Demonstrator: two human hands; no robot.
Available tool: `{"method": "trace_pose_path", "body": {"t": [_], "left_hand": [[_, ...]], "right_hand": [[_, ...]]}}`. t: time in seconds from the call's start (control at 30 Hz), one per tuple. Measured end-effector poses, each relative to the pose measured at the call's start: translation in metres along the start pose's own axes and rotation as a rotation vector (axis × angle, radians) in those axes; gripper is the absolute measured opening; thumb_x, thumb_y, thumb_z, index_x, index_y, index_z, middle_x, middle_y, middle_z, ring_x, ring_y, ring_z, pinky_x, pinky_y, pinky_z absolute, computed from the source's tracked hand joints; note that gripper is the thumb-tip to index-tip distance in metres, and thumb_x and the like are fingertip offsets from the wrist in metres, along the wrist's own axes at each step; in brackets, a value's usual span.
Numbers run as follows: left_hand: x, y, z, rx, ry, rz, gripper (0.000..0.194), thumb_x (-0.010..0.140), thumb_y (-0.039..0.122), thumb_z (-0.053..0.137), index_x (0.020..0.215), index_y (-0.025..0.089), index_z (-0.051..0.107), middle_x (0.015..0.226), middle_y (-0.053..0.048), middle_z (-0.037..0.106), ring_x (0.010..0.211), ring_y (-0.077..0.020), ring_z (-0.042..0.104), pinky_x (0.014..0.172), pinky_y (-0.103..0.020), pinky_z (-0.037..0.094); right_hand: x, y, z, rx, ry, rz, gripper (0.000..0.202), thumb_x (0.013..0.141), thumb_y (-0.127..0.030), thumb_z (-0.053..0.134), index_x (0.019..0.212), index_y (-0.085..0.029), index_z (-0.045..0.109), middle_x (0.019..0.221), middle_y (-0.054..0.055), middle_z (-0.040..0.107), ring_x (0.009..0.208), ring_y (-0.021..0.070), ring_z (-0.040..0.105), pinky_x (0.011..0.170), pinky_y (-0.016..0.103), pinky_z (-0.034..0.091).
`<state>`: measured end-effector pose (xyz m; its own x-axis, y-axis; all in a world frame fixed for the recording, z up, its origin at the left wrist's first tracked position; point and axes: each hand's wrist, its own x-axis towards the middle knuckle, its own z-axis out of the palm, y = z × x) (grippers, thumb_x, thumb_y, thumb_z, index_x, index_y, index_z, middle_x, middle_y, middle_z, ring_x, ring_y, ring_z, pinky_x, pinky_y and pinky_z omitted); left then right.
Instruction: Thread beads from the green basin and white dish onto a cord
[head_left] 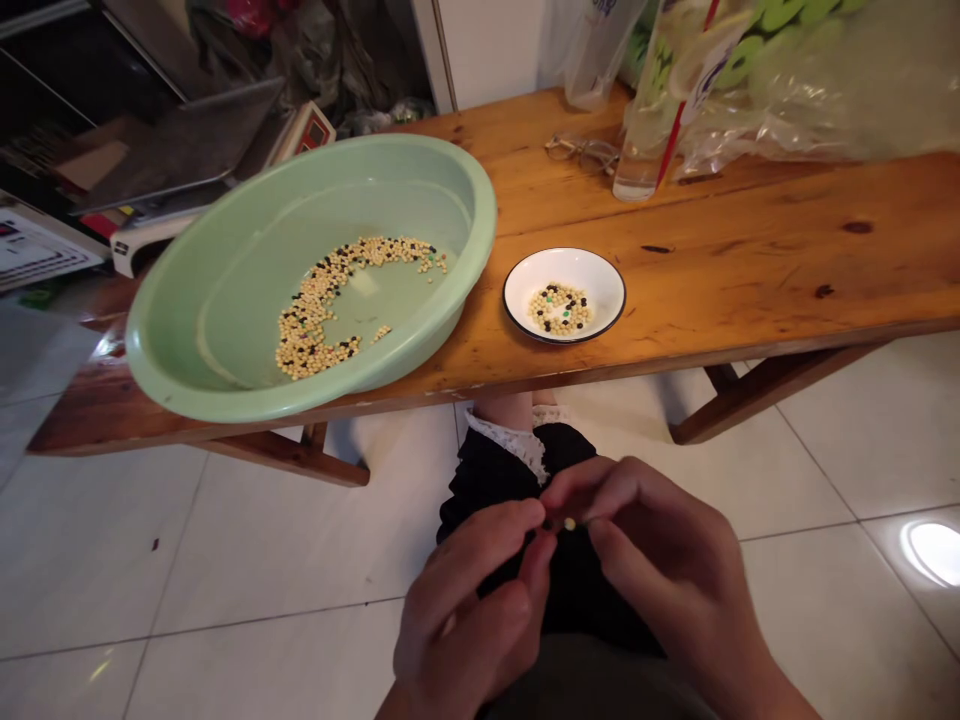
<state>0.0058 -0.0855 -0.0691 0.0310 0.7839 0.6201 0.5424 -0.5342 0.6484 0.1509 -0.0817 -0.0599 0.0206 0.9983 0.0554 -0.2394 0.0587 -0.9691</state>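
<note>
My left hand [480,600] and my right hand [660,560] meet over my lap, fingers bent and fingertips close together. Between them shows a small pale yellow bead [570,524], with something dark beside it at my left fingertips. Any thread is too fine to make out. In front of my hands, on the wooden bench, a white dark-rimmed bowl [600,272] holds cream, black and a few green beads [560,308]. To its left stands a large green basin [225,290] with many cream and black beads [322,300] spread in a curve.
Eyeglasses [585,152] lie behind the bowl, beside a clear cup [637,150] with a red straw. A plastic bag [847,90] with green rolls fills the back right. A scale [187,160] stands behind the basin. Bench legs [772,395] rise from the tiled floor.
</note>
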Motion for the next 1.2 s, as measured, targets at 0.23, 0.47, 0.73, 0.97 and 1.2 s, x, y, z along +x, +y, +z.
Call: {"method": "trace_pose_path", "body": {"t": [0.23,0.47,0.73,0.97,1.2], "left_hand": [[0.009,-0.014,-0.001,0.015,-0.053,0.067,0.025,0.085,0.000,0.063,0.102,0.016,0.069,0.111,-0.006,0.057,0.096,-0.0162,0.065,0.081,-0.029,0.062],[0.047,-0.010,0.016,-0.069,-0.147,0.018,0.015,0.090,0.003,0.058,0.093,0.018,0.061,0.078,0.001,0.064,0.068,-0.0097,0.060,0.064,-0.020,0.051],[0.111,-0.036,0.074,0.160,-0.018,-0.068,0.011,0.093,0.019,0.055,0.083,0.020,0.060,0.059,0.005,0.056,0.051,-0.0111,0.048,0.053,-0.024,0.035],[0.109,-0.050,0.080,0.108,-0.001,-0.112,0.012,0.092,0.017,0.055,0.081,0.019,0.060,0.052,0.007,0.046,0.046,-0.0112,0.042,0.051,-0.025,0.032],[0.091,-0.025,0.054,-0.074,0.052,-0.125,0.009,0.095,0.020,0.055,0.088,0.020,0.060,0.065,0.003,0.062,0.055,-0.0103,0.055,0.055,-0.021,0.043]], "right_hand": [[0.012,0.011,-0.004,0.235,-0.071,0.151,0.019,0.088,-0.009,0.059,0.079,-0.023,0.066,0.089,-0.002,0.071,0.082,0.0092,0.069,0.076,0.019,0.058],[0.048,-0.001,-0.019,-0.276,-0.100,-0.186,0.014,0.091,-0.011,0.059,0.088,-0.023,0.065,0.096,0.003,0.066,0.092,0.0140,0.066,0.081,0.026,0.055],[0.134,0.002,-0.031,-1.057,0.066,-0.615,0.023,0.092,-0.013,0.052,0.088,-0.013,0.074,0.122,0.021,0.056,0.118,0.0354,0.052,0.104,0.056,0.044],[0.140,0.010,-0.045,-1.093,0.039,-0.649,0.028,0.092,-0.012,0.050,0.104,-0.013,0.075,0.134,0.022,0.052,0.133,0.0389,0.044,0.109,0.062,0.038],[0.109,-0.003,-0.035,-0.917,-0.155,-0.760,0.023,0.094,-0.009,0.053,0.103,-0.024,0.068,0.090,0.002,0.074,0.087,0.0181,0.071,0.110,0.050,0.040]]}}
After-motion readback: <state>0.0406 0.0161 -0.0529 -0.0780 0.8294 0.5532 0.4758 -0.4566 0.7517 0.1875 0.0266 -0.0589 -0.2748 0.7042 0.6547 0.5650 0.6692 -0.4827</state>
